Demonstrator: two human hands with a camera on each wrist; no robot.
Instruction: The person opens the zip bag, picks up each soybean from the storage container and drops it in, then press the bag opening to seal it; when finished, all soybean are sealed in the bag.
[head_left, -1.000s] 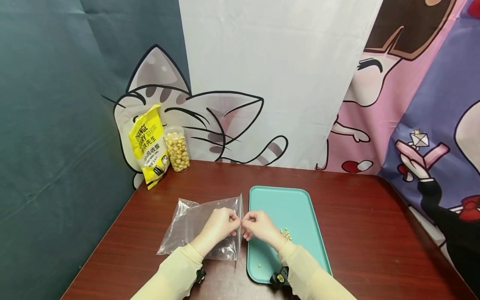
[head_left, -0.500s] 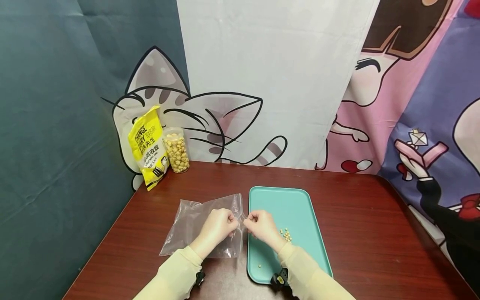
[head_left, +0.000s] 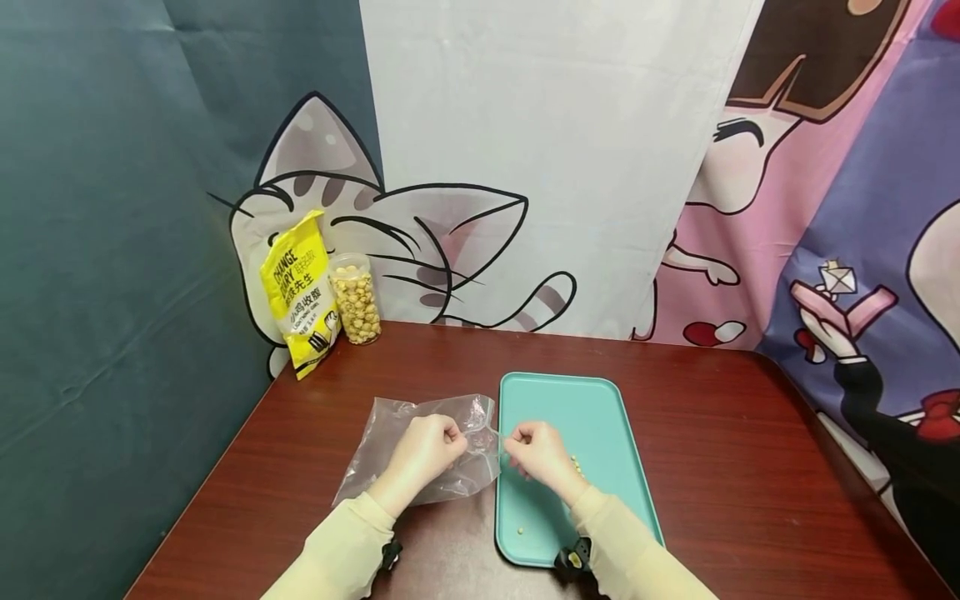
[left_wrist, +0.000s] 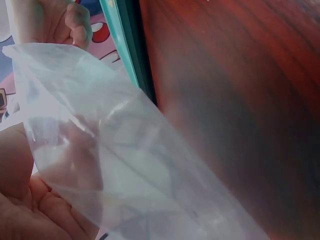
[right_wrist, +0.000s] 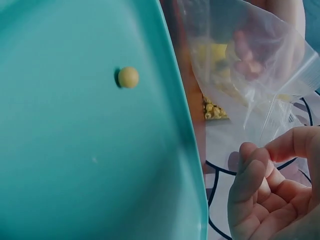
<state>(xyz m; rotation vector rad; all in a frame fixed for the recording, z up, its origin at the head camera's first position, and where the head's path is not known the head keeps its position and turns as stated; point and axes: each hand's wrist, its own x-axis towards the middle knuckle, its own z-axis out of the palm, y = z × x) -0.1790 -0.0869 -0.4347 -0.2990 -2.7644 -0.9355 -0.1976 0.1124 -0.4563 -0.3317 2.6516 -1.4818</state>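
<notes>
The left hand (head_left: 429, 446) and right hand (head_left: 537, 454) each pinch the mouth of a clear plastic bag (head_left: 388, 435), stretching it between them beside the turquoise tray (head_left: 562, 408), where small yellow balls (head_left: 576, 467) lie. Behind, a yellow packet (head_left: 300, 296) stands near a filled clear cup (head_left: 356, 302).

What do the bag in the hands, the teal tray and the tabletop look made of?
Clear bag: thin, glossy plastic film, judging by its creases and bright glints.
Teal tray: probably hard plastic, smooth and satin, given its even colour and rounded corners; painted metal possible.
Tabletop: wood or printed laminate, slightly glossy; streaked grain and soft sheen show.
</notes>
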